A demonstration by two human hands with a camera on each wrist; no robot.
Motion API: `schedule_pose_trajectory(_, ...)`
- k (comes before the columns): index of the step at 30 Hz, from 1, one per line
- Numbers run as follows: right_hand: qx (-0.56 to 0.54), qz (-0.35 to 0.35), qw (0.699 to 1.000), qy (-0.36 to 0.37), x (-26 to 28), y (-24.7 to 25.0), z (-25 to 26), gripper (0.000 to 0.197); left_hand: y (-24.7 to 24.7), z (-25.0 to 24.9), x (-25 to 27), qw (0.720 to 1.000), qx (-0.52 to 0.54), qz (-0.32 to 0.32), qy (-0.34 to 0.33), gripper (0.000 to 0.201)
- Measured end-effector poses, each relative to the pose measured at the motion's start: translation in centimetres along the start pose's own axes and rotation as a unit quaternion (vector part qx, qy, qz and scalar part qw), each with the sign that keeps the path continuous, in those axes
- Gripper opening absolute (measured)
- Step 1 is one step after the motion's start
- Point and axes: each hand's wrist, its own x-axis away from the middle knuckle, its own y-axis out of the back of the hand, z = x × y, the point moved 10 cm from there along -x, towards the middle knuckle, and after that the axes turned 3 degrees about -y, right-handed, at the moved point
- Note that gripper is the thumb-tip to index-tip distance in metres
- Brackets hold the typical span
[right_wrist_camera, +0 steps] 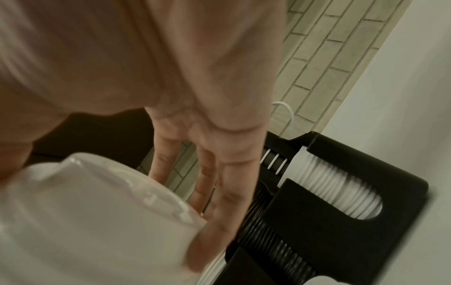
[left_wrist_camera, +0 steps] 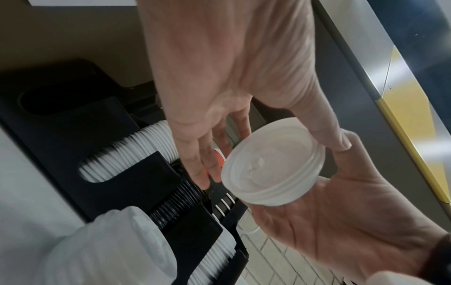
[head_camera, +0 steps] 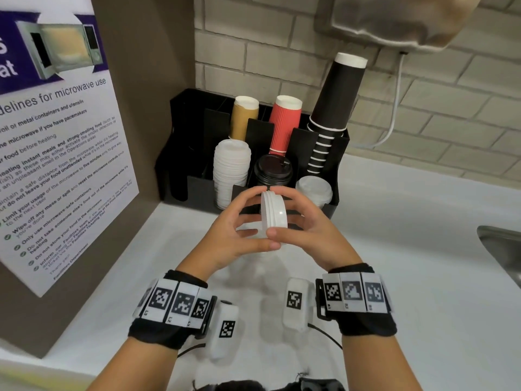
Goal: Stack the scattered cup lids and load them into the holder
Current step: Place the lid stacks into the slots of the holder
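A short stack of white cup lids (head_camera: 274,213) stands on edge in the air, just in front of the black holder (head_camera: 180,153). My left hand (head_camera: 248,221) curls round its left side and my right hand (head_camera: 297,220) round its right, thumbs meeting underneath. The left wrist view shows the lids (left_wrist_camera: 273,169) with the left thumb on the rim and the right palm (left_wrist_camera: 341,221) below. In the right wrist view the lids (right_wrist_camera: 97,212) are close and blurred. The holder's front slots hold white lids (head_camera: 231,170), black lids (head_camera: 273,170) and translucent lids (head_camera: 314,190).
Behind the lid slots stand brown cups (head_camera: 244,117), red cups (head_camera: 284,122) and a tall stack of black cups (head_camera: 335,108). A microwave poster (head_camera: 56,136) covers the left wall. A steel sink (head_camera: 501,249) lies at the right of the white counter (head_camera: 394,249).
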Motion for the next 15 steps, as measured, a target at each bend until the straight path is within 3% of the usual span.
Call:
schedule_pose_trajectory(5, 0.003, -0.032, 0.999, 0.017, -0.6, 1.5, 0.5, 0.057, 0.2, 0.5, -0.4, 1.000, 0.007, -0.005, 0.005, 0.094)
schedule_pose_trajectory(8, 0.031, -0.151, 0.988, 0.022, -2.4, 6.9, 0.7, 0.052, 1.5, 0.7, 0.0, 0.999, 0.001, -0.041, 0.011, 0.079)
schedule_pose_trajectory(10, 0.106, -0.220, 0.969, 0.032, -3.9, 10.9, 1.0, 0.050, 2.5, 0.7, 0.2, 0.997, -0.012, -0.071, 0.014, 0.069)
schedule_pose_trajectory(15, 0.282, -0.208, 0.936, -0.042, -8.4, 14.5, -1.4, 0.057, 3.8, 1.0, 0.7, 0.993, -0.030, -0.109, 0.018, 0.050)
